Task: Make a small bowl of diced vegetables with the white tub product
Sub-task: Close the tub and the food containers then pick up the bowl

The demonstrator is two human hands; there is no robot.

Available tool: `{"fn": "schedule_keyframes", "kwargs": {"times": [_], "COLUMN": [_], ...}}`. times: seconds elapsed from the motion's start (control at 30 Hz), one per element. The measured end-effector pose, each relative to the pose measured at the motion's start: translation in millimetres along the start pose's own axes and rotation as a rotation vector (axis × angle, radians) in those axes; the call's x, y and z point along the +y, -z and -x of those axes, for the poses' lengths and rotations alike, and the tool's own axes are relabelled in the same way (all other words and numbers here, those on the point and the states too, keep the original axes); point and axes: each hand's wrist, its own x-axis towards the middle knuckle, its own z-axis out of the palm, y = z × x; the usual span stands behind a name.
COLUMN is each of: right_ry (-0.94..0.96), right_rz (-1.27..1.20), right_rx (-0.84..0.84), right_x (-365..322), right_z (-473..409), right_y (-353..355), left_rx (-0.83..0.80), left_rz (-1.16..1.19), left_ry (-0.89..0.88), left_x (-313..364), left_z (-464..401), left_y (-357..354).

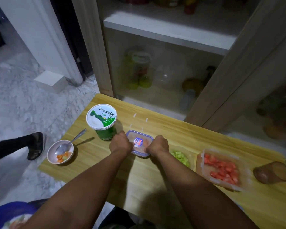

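A small lidded plastic container (139,142) lies between both hands on the wooden table (155,179), long axis running away from the person. The left hand (120,143) and right hand (158,145) clamp its opposite sides, fingers curled over the lid edges.

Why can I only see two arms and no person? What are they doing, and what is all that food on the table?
The camera sits on the person's head and looks down, so you see only their arms. There is one picture, taken from up there. The left hand and the right hand both grip a small lidded box with a blue rim, one on each side. On the wooden table stand a yogurt tub with its lid on, and a small bowl holding a spoon and a few orange and green vegetable bits. To the right lie green cubes and an open box of red cubes. A brown knife handle lies at the far right.
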Motion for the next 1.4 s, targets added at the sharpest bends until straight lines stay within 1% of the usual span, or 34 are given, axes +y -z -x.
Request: {"fn": "schedule_keyframes", "kwargs": {"times": [0.17, 0.27, 0.37, 0.43, 0.5, 0.6, 0.73, 0.77, 0.8, 0.87, 0.97, 1.1, 1.23, 1.4], "right_ry": [0.018, 0.013, 0.056, 0.061, 0.04, -0.024, -0.085, -0.097, -0.091, -0.075, -0.093, -0.124, -0.142, -0.131], "right_rz": [-0.07, -0.119, -0.095, -0.124, -0.161, -0.257, -0.159, -0.093, -0.004, 0.174, 0.236, 0.154, 0.054, -0.074], "right_rx": [-0.025, -0.075, -0.047, -0.037, -0.051, -0.096, -0.172, -0.197, -0.193, -0.098, -0.04, 0.015, 0.086, 0.139], "right_x": [18, 36, 55, 64, 74, 86, 108, 115, 122, 133, 147, 160, 165, 161], "right_z": [11, 17, 24, 32, 42, 56, 74, 79, 83, 91, 104, 112, 114, 110], "right_y": [21, 33, 46, 55, 61, 59, 45, 38, 33, 22, 3, -12, -9, 6], "left_rx": [0.101, 0.119, 0.131, 0.115, 0.044, -0.108, -0.289, -0.324, -0.352, -0.388, -0.437, -0.477, -0.479, -0.39], "left_rz": [-0.024, -0.015, -0.014, 0.024, 0.058, 0.072, 0.042, 0.045, 0.057, 0.089, 0.146, 0.294, 0.526, 0.563], "left_ry": [-0.078, -0.092, -0.111, -0.101, -0.075, -0.054, -0.038, -0.038, -0.044, -0.047, -0.044, 0.027, 0.185, 0.181], "left_x": [-3, -2, 0, 2, 3, 0, -9, -13, -16, -23, -30, -35, -39, -35], "left_z": [30, 50, 68, 77, 86, 95, 109, 115, 120, 131, 143, 150, 147, 141], "left_y": [-10, -18, -27, -31, -33, -37, -53, -58, -64, -74, -86, -90, -84, -69]}}
